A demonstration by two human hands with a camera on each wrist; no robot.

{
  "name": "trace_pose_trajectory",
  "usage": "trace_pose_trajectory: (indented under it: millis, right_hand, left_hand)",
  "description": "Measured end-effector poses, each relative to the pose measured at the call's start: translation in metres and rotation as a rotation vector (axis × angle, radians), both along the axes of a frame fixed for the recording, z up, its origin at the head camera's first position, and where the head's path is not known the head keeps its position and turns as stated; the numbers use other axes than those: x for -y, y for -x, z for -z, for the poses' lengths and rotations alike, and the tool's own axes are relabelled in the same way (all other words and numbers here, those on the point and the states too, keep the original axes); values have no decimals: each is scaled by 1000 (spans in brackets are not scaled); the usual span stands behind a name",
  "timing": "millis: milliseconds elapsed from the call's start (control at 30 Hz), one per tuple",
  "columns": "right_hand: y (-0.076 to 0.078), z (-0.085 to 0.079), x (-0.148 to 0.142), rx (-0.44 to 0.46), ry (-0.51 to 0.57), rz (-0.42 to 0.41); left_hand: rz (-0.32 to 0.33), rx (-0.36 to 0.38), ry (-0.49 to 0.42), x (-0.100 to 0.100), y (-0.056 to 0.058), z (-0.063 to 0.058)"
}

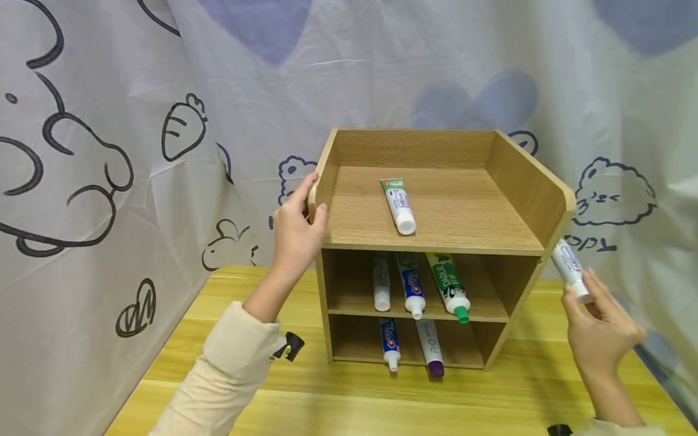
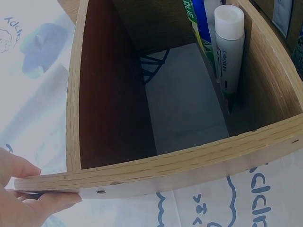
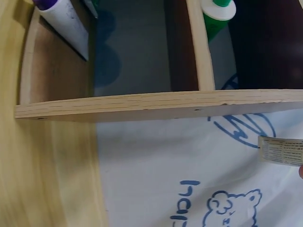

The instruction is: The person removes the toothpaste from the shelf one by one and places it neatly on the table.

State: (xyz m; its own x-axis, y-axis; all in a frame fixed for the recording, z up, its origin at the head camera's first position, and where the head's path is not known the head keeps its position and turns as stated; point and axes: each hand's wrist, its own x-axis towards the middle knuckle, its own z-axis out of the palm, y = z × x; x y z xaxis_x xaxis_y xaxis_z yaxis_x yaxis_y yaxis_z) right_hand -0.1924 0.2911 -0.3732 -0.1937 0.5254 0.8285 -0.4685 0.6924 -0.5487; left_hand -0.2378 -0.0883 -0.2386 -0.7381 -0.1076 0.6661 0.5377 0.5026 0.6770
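My left hand grips the front edge of the left side panel of a wooden shelf unit; in the left wrist view, thumb and fingers pinch the panel's corner. Off the unit's right side, my right hand holds a white toothpaste tube by its cap end. Only the flat tail of that tube shows in the right wrist view. On the top board lies a white and green toothpaste tube, cap toward me.
The middle compartment holds a white tube, a blue tube and a green Darlie tube. Below lie another blue tube and a white tube with purple cap. A printed curtain hangs behind the wooden table.
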Motion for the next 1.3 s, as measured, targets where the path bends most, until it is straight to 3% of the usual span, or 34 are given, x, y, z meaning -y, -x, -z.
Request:
trace_pose_trajectory:
  millis: [300, 600, 833, 1300]
  right_hand:
    - [-2, 24, 0, -50, 34, 0]
    - [-3, 50, 3, -22, 73, -52]
    - [-5, 64, 5, -18, 44, -32]
    - [-6, 104, 1, 75, -42, 0]
  left_hand:
    - [8, 7, -14, 0, 0, 0]
    - [16, -3, -24, 0, 0, 1]
    - [16, 6, -21, -2, -1, 0]
    - [10, -9, -12, -1, -1, 1]
